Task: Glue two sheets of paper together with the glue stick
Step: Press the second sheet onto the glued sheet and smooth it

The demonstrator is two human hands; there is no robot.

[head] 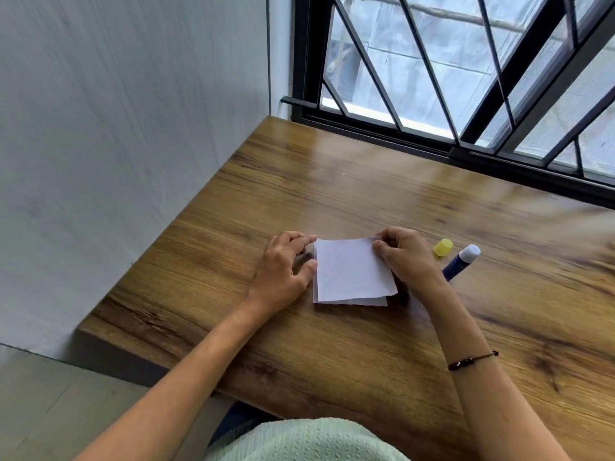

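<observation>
Two small white paper sheets lie stacked on the wooden table (332, 181). The upper sheet (352, 271) sits slightly askew on the lower sheet (366, 301), whose left and near edges peek out. My right hand (404, 254) pinches the upper sheet's far right corner. My left hand (286, 267) rests at the stack's left edge, fingertips touching the paper. To the right lies the blue glue stick (461, 262), uncapped, its white tip exposed. Its yellow cap (443, 247) stands beside it.
A barred window with a black frame (432, 141) runs along the table's far edge. A grey wall (133, 128) stands past the table's left edge. A dark bracelet (472, 361) circles my right wrist.
</observation>
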